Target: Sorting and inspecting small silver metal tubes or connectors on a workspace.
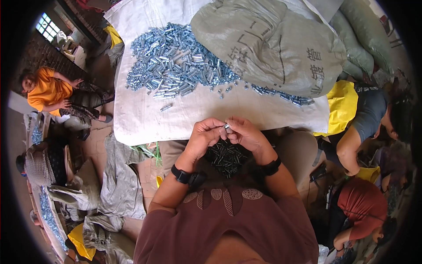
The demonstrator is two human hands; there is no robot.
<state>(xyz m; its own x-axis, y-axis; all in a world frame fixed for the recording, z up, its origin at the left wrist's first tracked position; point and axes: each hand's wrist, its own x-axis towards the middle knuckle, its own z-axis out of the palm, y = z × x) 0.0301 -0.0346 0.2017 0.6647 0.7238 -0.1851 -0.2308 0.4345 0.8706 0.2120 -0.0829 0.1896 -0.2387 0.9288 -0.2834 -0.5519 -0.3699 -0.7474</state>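
My left hand (205,135) and my right hand (246,134) meet just off the table's near edge. Both are closed, fingertips pinched together around a small shiny metal piece (227,126). Its exact kind is mostly hidden by the fingers. Below them, at my lap, lies a heap of small dark rod-like metal parts (226,159). Across the table spreads a large pile of silvery-blue metal sleeves (176,61). One loose sleeve (166,107) lies apart, on the side of the pile closest to me.
A white cloth (145,123) covers the table. An olive woven sack (272,48) lies over the pile's right part. People sit at the left, one in an orange top (55,90), and at the right, one in a red-brown top (362,204). Grey sacking (118,180) lies on the brick floor.
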